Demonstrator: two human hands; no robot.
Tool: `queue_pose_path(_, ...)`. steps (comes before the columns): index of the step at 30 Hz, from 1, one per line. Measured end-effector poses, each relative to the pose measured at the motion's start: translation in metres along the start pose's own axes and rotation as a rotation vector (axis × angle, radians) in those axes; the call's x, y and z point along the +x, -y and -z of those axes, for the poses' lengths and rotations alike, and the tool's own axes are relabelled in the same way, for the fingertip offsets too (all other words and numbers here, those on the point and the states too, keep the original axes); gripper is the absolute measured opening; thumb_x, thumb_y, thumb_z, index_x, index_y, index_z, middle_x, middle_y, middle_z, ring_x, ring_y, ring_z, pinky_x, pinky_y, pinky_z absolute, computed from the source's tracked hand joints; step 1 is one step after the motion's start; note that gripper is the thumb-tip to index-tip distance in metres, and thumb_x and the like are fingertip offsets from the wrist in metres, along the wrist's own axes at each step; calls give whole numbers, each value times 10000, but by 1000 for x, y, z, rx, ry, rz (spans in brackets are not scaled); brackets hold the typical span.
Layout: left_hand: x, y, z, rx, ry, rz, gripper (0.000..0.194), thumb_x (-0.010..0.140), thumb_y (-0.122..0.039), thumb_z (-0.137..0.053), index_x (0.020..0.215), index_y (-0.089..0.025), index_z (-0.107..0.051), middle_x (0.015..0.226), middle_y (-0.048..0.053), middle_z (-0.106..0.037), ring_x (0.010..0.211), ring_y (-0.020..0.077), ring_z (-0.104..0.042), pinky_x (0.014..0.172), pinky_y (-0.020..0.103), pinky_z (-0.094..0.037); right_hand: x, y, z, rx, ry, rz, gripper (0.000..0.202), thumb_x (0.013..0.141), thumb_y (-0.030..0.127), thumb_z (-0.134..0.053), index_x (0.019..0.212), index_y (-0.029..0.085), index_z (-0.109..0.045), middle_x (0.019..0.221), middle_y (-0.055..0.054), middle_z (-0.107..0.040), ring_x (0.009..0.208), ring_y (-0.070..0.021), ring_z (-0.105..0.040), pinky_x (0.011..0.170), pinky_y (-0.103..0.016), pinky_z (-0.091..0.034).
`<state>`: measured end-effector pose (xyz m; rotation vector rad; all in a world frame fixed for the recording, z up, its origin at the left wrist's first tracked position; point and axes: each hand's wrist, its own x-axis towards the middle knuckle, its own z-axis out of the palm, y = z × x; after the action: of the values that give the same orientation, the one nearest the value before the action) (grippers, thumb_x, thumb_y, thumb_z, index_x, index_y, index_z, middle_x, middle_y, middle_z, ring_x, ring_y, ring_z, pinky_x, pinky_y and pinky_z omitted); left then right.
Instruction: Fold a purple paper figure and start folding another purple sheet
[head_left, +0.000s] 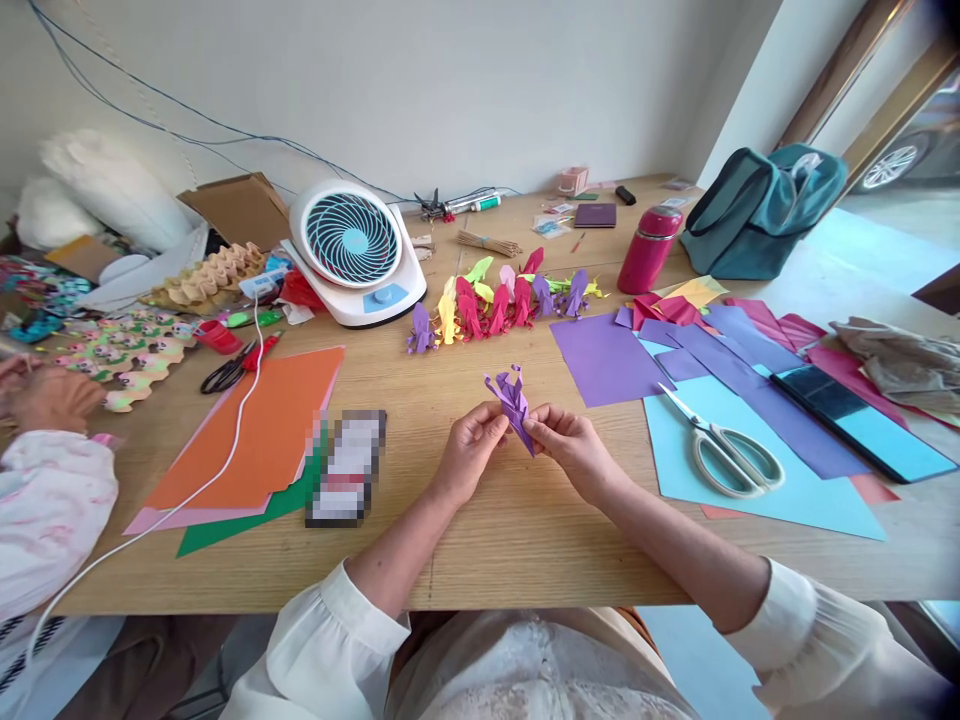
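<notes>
A small folded purple paper figure (514, 406) with curled tips at its top is held up over the wooden table, between my two hands. My left hand (474, 446) pinches its left side between thumb and fingers. On its right side, my right hand (568, 444) grips the lower part the same way. Behind it lies a cluster of folded paper figures (499, 308) in red, yellow, purple, pink and green. A flat purple sheet (611, 360) is to the right, and scissors (731, 458) rest on a light blue sheet (802, 515).
Left are orange paper (262, 430), a blurred phone-like object (349, 468), a white cable and a fan (356, 250). Another person's hand (56, 398) is at the far left. Right are a red bottle (651, 250), a teal bag (757, 220) and a phone (855, 420).
</notes>
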<state>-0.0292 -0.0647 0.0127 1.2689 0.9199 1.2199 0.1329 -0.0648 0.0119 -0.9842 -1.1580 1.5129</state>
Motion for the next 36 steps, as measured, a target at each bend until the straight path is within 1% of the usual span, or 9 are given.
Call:
queue_pose_path(3, 1, 0, 1, 74, -54, -7, 269, 800, -412, -740, 806, -148, -689, 672, -23, -566, 602, 87, -437, 573, 205, -358, 0, -2, -1, -31, -7, 6, 401, 723, 550, -751, 720, 181, -594, 628, 21, -550, 577, -106, -449, 572, -270, -345)
queue_pose_path(8, 2, -2, 3, 171, -92, -11, 349, 763, -417, -770, 630, -139, -606, 538, -55, -469, 511, 63, -387, 497, 200, -298, -1, -4, -3, -88, -14, 32, 395, 740, 554, -727, 723, 193, -567, 612, 20, -548, 560, -108, -434, 531, -261, -325)
queue_pose_path(10, 2, -6, 4, 185, -66, -19, 345, 740, -410, -791, 633, -141, -603, 533, -53, -495, 484, 63, -418, 476, 196, -326, -2, -4, -3, -106, -12, 54, 389, 750, 548, -715, 722, 197, -551, 613, 22, -541, 558, -107, -430, 524, -258, -320)
queue_pose_path(14, 2, -12, 6, 114, 15, 12, 318, 731, -428, -797, 738, -141, -660, 603, -24, -601, 504, 96, -548, 497, 217, -466, -3, -4, -2, -139, -6, 81, 368, 775, 529, -690, 720, 204, -527, 609, 28, -519, 553, -108, -418, 516, -255, -313)
queue_pose_path(17, 3, -11, 7, 91, 18, 27, 312, 758, -444, -771, 772, -144, -687, 611, -18, -620, 522, 103, -576, 527, 226, -510, -3, -5, -1, -162, 19, 84, 343, 800, 510, -671, 731, 210, -521, 612, 27, -522, 552, -112, -422, 515, -257, -316)
queue_pose_path(24, 3, -3, 7, 144, -59, 16, 309, 757, -428, -774, 672, -155, -655, 514, -37, -599, 476, 86, -543, 517, 205, -459, -3, -5, -2, -158, 71, 54, 364, 791, 537, -673, 724, 210, -526, 629, 23, -535, 565, -116, -445, 528, -260, -347)
queue_pose_path(29, 5, -6, 12, 140, 4, 97, 340, 714, -450, -804, 673, -146, -658, 527, -31, -606, 480, 87, -542, 514, 209, -453, -2, -3, -1, -175, 84, 37, 378, 777, 542, -686, 724, 206, -522, 609, 31, -529, 541, -105, -430, 509, -253, -333)
queue_pose_path(33, 7, -2, 17, 229, 46, 93, 325, 715, -435, -805, 704, -137, -677, 517, -34, -588, 449, 77, -509, 463, 198, -402, -2, -5, -1, -217, 91, 40, 391, 771, 550, -691, 714, 201, -524, 618, 25, -541, 541, -103, -439, 508, -253, -322)
queue_pose_path(36, 8, 2, 17, 250, 33, 79, 311, 734, -422, -787, 689, -139, -664, 520, -38, -573, 432, 68, -480, 433, 192, -379, -2, -4, -2, -212, 112, 19, 417, 767, 585, -685, 723, 196, -543, 624, 23, -546, 550, -105, -449, 523, -258, -335)
